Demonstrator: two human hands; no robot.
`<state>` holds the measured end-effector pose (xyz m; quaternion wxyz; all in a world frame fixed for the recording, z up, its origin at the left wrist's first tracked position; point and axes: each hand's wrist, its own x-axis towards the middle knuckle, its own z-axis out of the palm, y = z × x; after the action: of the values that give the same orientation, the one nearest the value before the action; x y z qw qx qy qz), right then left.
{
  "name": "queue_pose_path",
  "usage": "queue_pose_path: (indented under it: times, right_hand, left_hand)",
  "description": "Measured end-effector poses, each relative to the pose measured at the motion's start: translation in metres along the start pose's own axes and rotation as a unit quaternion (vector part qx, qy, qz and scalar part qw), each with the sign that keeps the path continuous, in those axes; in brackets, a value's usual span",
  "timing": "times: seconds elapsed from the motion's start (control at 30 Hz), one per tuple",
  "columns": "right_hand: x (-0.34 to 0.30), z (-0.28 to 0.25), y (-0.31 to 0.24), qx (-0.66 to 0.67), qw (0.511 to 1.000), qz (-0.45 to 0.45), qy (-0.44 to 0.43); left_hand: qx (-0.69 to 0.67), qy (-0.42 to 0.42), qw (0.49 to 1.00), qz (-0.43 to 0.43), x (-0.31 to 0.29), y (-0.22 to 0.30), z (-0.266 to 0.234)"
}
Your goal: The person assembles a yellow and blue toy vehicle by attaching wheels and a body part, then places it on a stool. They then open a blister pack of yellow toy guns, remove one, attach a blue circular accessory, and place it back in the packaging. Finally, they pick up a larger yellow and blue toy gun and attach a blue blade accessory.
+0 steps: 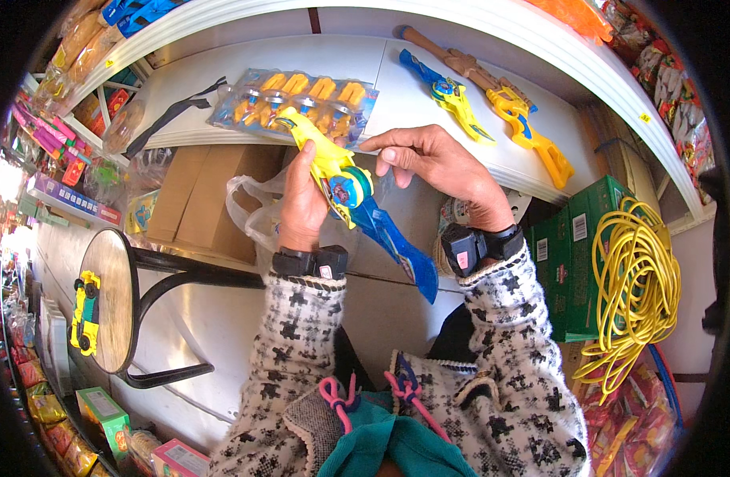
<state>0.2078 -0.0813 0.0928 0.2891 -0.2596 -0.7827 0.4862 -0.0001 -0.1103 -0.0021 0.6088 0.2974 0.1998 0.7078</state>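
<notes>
A yellow and blue plastic toy (390,236) slants across the middle, its yellow end up and its blue blade-like end pointing down to the right. A round disc with a teal rim and a picture sits at its centre. My left hand (303,197) grips the yellow part from the left side. My right hand (443,163) hovers just right of the toy, index finger stretched out and thumb apart, with nothing in it. Behind the toy, a blister pack (258,111) of several yellow and orange toys lies on the white shelf (349,60).
On the shelf lie a similar blue and yellow toy (452,97), a brown and yellow toy gun (512,107) and a black strap (174,115). A stool (120,310) with a toy vehicle (86,312) stands left. Right are green boxes (572,262) and a coiled yellow cable (635,278).
</notes>
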Motion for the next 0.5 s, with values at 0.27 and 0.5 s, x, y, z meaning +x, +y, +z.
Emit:
queue_pose_path:
  times: [0.27, 0.5]
  right_hand:
    - [0.011, 0.014, 0.005, -0.398, 0.875, -0.255, 0.101]
    - [0.012, 0.020, 0.019, -0.437, 0.881, -0.180, 0.003]
  left_hand:
    - [0.049, -0.129, 0.982, -0.131, -0.009, -0.014, 0.007]
    - [0.038, -0.014, 0.985, -0.170, -0.011, -0.026, -0.001]
